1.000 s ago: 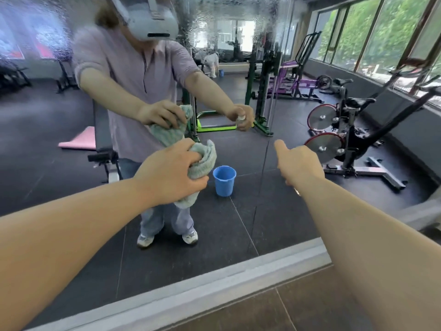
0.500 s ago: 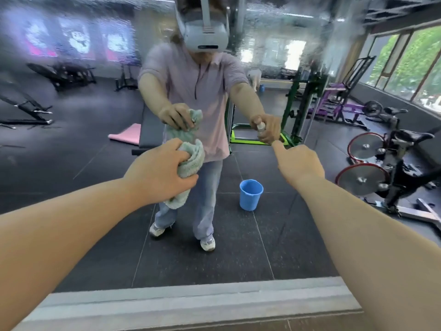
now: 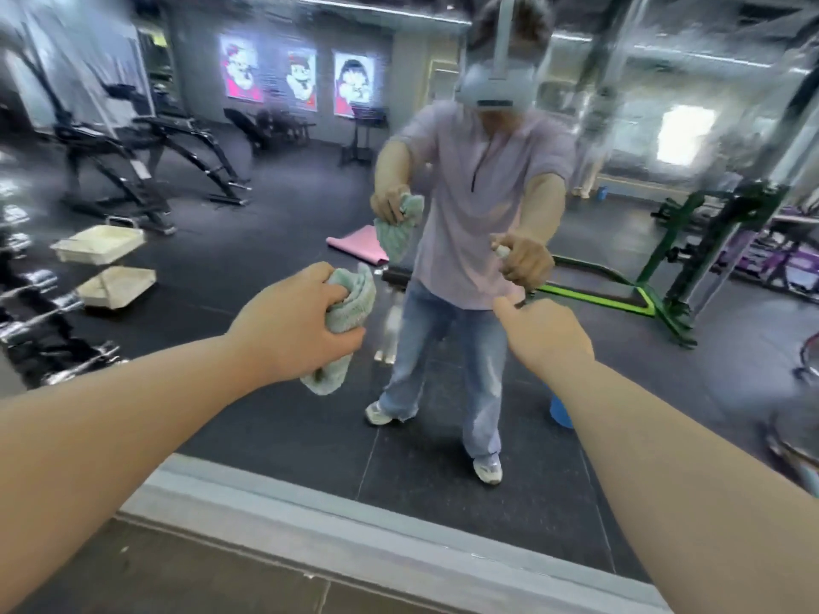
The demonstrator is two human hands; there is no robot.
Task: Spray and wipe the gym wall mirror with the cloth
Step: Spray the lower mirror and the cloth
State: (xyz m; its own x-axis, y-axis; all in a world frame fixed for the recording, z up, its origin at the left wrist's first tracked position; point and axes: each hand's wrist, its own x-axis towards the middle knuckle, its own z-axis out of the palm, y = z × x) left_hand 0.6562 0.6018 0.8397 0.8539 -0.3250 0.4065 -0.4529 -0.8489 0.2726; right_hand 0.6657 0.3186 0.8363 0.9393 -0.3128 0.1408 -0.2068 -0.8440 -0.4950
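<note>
Both my hands are up in front of the mirror [image 3: 221, 268], cloth in the left, sprayer in the right.

My left hand [image 3: 301, 334] is clenched round the pale green cloth [image 3: 352, 312], which bunches out past my thumb and hangs below my fist, near the glass; I cannot tell whether it touches. My right hand [image 3: 547, 336] is about level with it and apart to its right, its back towards me, so the bottle is hidden on my side (the reflection shows the fingers wrapped round a small white spray bottle [image 3: 503, 251]). Droplets blur the upper glass.
</note>
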